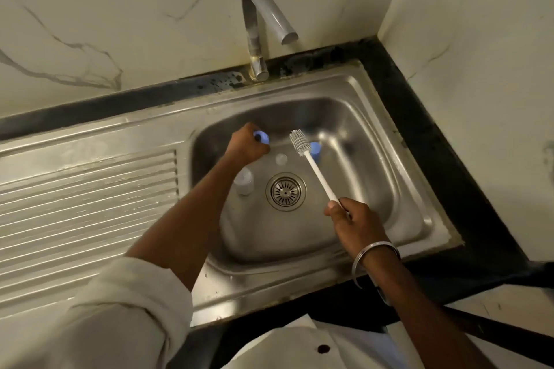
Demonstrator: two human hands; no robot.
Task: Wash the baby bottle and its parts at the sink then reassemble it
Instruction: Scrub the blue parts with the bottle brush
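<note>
My left hand is closed around a blue ring-shaped bottle part at the back left of the sink basin. My right hand grips the white handle of a bottle brush, whose grey bristle head points to the basin's back. Behind the brush head lies a second blue part. The clear bottle body lies on the basin floor left of the drain, partly under my left forearm. A small clear round piece rests between the hands.
A curved metal tap rises behind the basin with no water running. A ribbed steel drainboard extends to the left. Black countertop and marble walls enclose the back and right sides.
</note>
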